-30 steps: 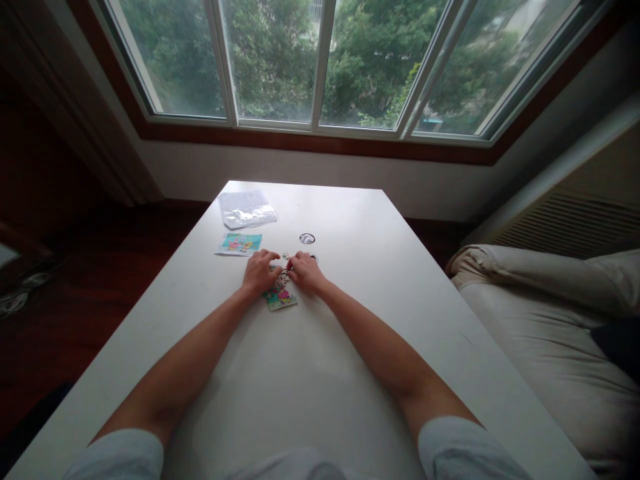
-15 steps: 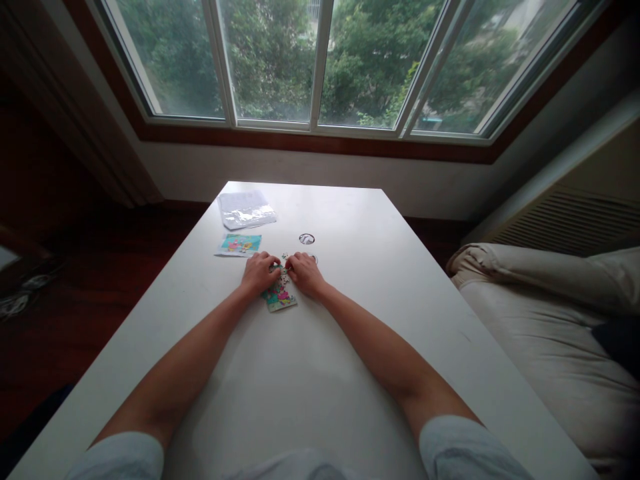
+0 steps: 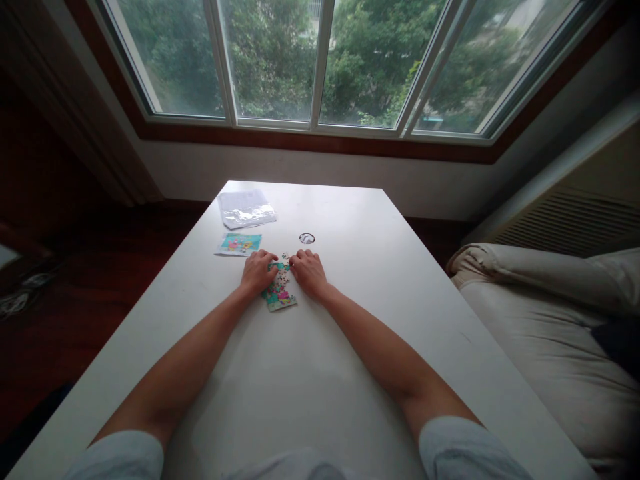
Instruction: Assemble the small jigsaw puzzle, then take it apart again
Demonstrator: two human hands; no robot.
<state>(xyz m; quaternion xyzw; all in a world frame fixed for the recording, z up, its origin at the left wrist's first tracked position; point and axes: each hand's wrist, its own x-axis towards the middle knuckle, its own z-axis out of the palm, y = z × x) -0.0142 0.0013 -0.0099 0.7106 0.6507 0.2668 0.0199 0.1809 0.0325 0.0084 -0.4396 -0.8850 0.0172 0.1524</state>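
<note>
A small, partly assembled jigsaw puzzle [image 3: 281,297] lies on the white table, its picture teal and pink along the near edge with loose, speckled pieces toward the far end. My left hand [image 3: 257,272] is closed at the puzzle's upper left edge, thumb and fingers gripping its side. On the opposite side, my right hand [image 3: 309,273] has its fingertips pinched together at the puzzle's upper right edge; whatever is between them is too small to make out. A few loose jigsaw pieces [image 3: 285,255] lie between the hands, just beyond the puzzle.
Left of the hands lies a colourful picture card [image 3: 241,244]. Behind it is a clear plastic bag [image 3: 247,209] with white paper. A round dark-rimmed hole or disc [image 3: 307,238] marks the white table [image 3: 350,213]. A cushioned sofa [image 3: 530,327] stands at the right.
My right hand has shifted slightly to the right, uncovering more of the puzzle's upper part. My left hand has barely moved and stays at the puzzle's left edge.
</note>
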